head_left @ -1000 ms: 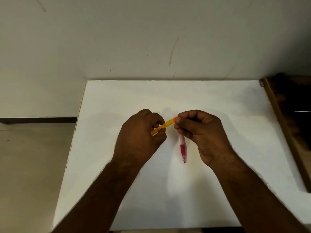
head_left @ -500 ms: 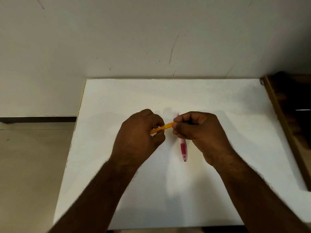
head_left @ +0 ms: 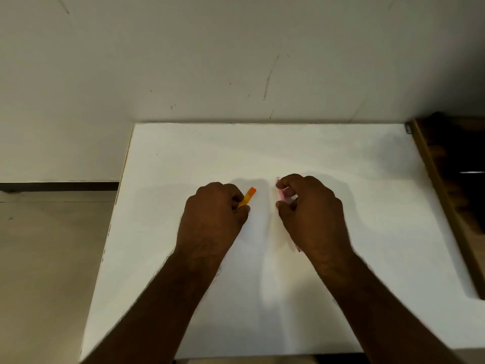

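On the white table point(head_left: 262, 148) my left hand point(head_left: 215, 219) grips a yellow pen point(head_left: 248, 197); its orange end sticks out past my fingers toward the far right. A hand's width to the right, my right hand point(head_left: 312, 216) curls over a pink pen point(head_left: 281, 195), with fingertips at its far end and thumb against the barrel. Most of that pen is hidden under my hand. Only a short piece between the fingers and a blurred tip near my wrist show.
A scuffed pale wall rises right behind the table. Dark wooden furniture point(head_left: 451, 179) stands against the table's right edge. Bare floor point(head_left: 47, 258) lies beyond the left edge.
My hands have parted. The right hand let go of the yellow pen's orange end and dropped onto the pink pen. The left hand drew the yellow pen slightly left.
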The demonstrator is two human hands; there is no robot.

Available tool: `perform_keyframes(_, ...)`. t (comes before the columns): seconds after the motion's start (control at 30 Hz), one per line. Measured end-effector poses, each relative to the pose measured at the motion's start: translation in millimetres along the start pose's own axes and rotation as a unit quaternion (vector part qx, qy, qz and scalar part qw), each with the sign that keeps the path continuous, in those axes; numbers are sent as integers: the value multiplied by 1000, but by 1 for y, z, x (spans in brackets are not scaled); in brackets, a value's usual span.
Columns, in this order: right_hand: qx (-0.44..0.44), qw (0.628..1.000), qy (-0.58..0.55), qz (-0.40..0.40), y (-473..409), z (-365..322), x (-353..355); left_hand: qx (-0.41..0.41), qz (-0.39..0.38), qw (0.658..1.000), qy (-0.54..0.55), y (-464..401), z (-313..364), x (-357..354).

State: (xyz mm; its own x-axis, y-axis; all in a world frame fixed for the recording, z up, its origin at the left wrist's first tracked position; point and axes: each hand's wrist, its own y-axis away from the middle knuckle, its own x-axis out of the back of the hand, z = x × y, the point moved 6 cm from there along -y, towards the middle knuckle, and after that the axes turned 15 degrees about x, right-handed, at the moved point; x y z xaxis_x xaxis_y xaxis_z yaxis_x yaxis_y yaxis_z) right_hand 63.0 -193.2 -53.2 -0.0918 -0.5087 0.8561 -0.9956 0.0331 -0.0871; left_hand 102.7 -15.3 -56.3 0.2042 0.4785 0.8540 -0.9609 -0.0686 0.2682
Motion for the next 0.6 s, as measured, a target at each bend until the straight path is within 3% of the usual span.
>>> perform_keyframes(0.1, -19, 1000, -7, 10, -1, 1, 2, 2, 4, 1000, -1, 0, 0, -1)
perform_keyframes(0.2, -93, 988, -120, 36, -2, 10, 4, 13, 7, 1000, 8, -1, -3, -2)
perform_keyframes(0.4, -211, 892, -382, 122, -5, 23, 6, 18, 0, 1000, 12, -3, -4, -5)
perform_keyframes(0.6, -222, 857, -450, 120, -6, 20, 5, 19, 8, 1000, 11, -4, -4, -4)
